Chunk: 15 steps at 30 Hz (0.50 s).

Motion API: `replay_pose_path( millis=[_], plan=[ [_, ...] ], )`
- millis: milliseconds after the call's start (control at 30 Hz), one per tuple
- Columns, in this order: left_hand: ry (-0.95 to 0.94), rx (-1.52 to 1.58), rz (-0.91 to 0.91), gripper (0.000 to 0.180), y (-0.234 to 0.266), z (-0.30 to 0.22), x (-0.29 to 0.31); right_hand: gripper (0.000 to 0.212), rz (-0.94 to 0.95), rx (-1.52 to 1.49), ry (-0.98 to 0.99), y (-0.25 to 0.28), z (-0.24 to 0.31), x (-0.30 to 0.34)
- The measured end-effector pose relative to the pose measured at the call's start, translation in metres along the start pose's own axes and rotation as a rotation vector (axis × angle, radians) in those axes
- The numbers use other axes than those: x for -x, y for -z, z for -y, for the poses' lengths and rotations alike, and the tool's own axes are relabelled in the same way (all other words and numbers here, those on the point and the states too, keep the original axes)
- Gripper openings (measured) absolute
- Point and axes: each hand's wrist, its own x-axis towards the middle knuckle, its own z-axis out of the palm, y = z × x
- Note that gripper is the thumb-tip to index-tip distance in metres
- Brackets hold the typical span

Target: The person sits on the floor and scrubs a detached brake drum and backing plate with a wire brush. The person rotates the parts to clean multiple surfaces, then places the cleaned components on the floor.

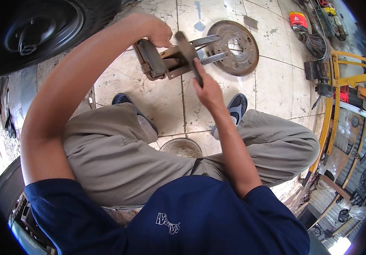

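In front of me is a rusty metal bracket assembly (172, 63) with a dark block at its left side and two pale metal arms reaching right. My left hand (155, 32) bends over its far end, fingers curled down onto it and partly hidden. My right hand (209, 90) is closed round the narrow handle of a dark flat tool (186, 49); whether it is a brush or a file I cannot tell. The tool's wide part lies across the assembly in this view. A round rusty brake backing plate (248, 53) lies on the floor beyond the arms.
Cracked pale tiles (282, 85) make up the floor. At the upper left stands a big black tire with its wheel (45, 34). A yellow metal frame (335, 85) and a red can (297, 20) are on the right. Between my feet sits a round basin (180, 146).
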Motion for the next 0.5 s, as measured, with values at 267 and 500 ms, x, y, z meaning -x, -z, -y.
replay_pose_path(
  millis=[267, 500],
  plan=[
    [0.048, 0.006, -0.019, 0.057, 0.005, 0.005, -0.003, 0.071, -0.326, -0.096, -0.047, 0.008, -0.025, -0.022],
    [0.124, 0.059, -0.088, 0.059, -0.005, 0.045, -0.012, 0.072, -0.191, -0.045, 0.201, -0.036, -0.009, 0.006]
  ],
)
